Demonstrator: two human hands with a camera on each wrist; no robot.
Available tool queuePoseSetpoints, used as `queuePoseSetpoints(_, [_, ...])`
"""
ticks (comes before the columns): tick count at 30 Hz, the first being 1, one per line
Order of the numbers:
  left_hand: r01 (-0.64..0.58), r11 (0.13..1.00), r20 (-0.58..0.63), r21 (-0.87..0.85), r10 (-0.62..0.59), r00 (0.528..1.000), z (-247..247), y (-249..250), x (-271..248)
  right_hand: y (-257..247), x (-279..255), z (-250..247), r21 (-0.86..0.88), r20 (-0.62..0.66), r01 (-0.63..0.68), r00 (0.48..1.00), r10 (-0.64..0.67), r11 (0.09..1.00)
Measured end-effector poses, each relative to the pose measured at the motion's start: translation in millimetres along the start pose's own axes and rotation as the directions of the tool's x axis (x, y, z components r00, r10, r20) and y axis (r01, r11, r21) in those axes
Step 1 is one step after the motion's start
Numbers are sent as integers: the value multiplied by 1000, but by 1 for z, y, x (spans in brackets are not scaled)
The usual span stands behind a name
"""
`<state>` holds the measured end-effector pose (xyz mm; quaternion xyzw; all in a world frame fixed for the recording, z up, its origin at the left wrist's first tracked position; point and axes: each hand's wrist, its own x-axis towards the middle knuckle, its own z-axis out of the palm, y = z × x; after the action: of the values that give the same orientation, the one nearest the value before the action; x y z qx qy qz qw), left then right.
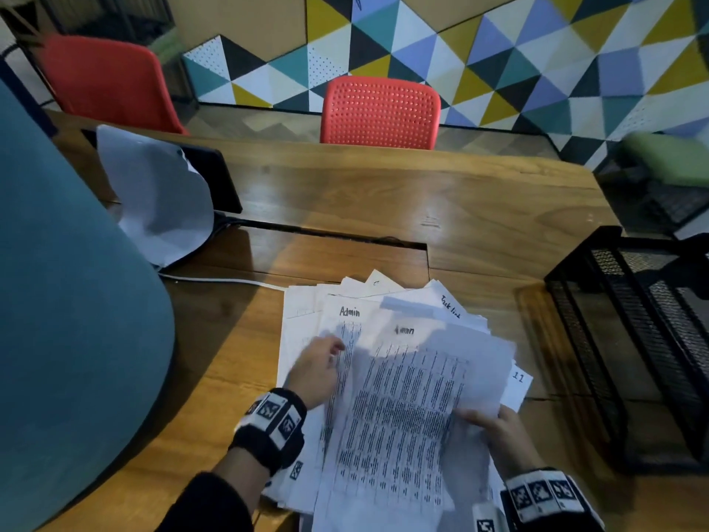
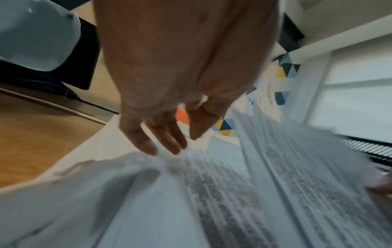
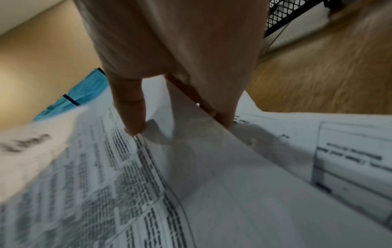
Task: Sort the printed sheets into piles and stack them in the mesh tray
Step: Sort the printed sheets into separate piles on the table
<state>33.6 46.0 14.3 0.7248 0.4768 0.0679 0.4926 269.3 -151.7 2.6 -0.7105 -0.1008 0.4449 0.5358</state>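
A loose heap of printed sheets point(image 1: 303, 320) lies on the wooden table point(image 1: 383, 193), some headed "Admin". My right hand point(image 1: 498, 431) pinches the right edge of one printed table sheet point(image 1: 403, 408) and holds it raised over the heap. In the right wrist view the thumb point(image 3: 131, 124) lies on top of that sheet point(image 3: 95, 184) and the fingers point(image 3: 222, 115) sit under it. My left hand point(image 1: 318, 368) rests on the heap's left side with relaxed, straight fingers point(image 2: 148, 144) touching the paper point(image 2: 106, 201). The black mesh tray point(image 1: 575, 339) stands at the right, apart from both hands.
Two red chairs point(image 1: 380, 109) point(image 1: 103, 78) stand behind the table. A teal rounded seat back point(image 1: 69, 301) fills the left. A dark screen point(image 1: 215, 178) draped with white paper point(image 1: 161, 201) sits at back left, beside a cable slot point(image 1: 333, 236) and a white cable point(image 1: 222, 280).
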Motion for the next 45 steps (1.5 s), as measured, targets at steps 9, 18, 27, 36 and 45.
queuePoseSetpoints(9, [248, 965, -374, -88, -263, 890, 5, -3, 37, 3, 6, 8, 73, 90, 82, 992, -89, 994])
queuePoseSetpoints(18, [-52, 990, -321, -128, 9, 947, -6, 2, 20, 11, 14, 10, 20, 76, 68, 995, -70, 997])
queuePoseSetpoints(27, [-127, 758, 22, -639, 183, 983, 2, 13, -35, 7, 14, 3, 110, -3, 138, 990, -138, 984])
queuePoseSetpoints(36, [-66, 634, 63, -771, 180, 982, 9, 18, -43, 0, 8, -1, 151, 55, 144, 987, -154, 978])
queuePoseSetpoints(45, [170, 508, 287, -845, 161, 944, -3, 26, -37, -13, 15, 0, 157, 97, 165, 979, -181, 974])
